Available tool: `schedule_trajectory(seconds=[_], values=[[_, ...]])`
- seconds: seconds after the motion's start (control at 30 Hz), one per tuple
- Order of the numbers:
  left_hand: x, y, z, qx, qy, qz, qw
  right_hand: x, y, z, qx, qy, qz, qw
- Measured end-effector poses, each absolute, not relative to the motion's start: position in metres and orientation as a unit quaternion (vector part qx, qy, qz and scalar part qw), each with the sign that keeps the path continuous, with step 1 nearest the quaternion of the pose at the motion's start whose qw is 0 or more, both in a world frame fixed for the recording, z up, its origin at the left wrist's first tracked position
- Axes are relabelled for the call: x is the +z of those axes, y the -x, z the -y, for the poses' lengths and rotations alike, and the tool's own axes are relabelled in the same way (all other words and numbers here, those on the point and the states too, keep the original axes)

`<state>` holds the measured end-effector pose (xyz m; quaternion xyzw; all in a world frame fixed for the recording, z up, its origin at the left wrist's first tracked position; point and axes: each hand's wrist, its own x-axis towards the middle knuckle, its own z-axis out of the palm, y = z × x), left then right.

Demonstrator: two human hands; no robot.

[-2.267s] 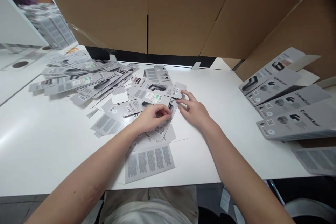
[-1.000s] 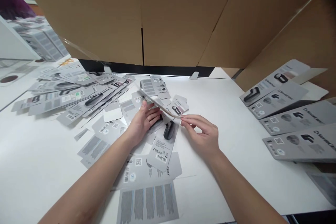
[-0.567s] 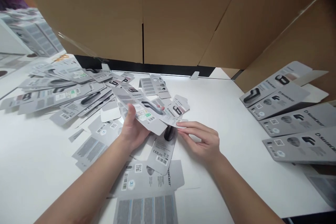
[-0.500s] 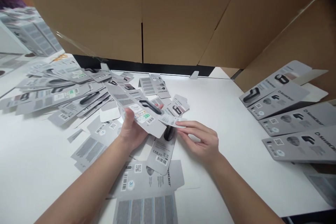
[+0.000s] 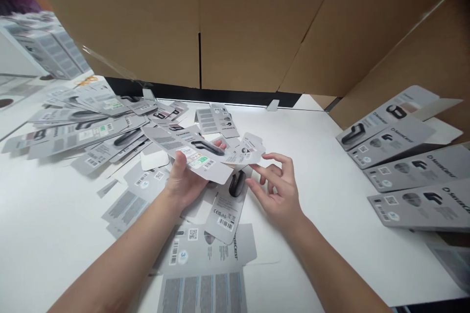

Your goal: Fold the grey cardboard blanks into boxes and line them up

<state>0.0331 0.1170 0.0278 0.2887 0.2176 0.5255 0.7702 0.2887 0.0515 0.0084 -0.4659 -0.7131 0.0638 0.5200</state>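
White table (image 5: 323, 171), held carton (image 5: 200, 151) slanting far-left to near-right

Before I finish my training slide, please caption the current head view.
Left hand holds a printed flat carton above scattered cartons, the right hand at its edge.

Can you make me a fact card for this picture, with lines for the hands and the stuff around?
Left hand: holds a flat, grey, printed cardboard piece, thumb at its near edge
Right hand: fingers apart at that piece's right end; touching is hard to tell
Table: white, smooth surface
Left side: overlapping heap of flat, grey, printed cardboard cards
Right side: grey, printed cardboard boxes with flaps
Behind: tall, brown cardboard wall
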Motion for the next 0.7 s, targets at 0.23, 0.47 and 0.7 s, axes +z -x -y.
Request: schedule_trajectory(seconds=[0.23,0.47,0.7], values=[[0.025,-0.030,-0.115,0.515,-0.289,-0.213,0.778,0.004,-0.289,-0.047,0.229,0.496,0.734,0.404],[0.021,-0.034,-0.112,0.494,-0.342,-0.227,0.767,0.009,-0.276,-0.042,0.296,0.477,0.768,0.308],[0.013,-0.038,-0.110,0.455,-0.394,-0.201,0.773,0.007,-0.270,-0.039,0.254,0.466,0.790,0.306]])
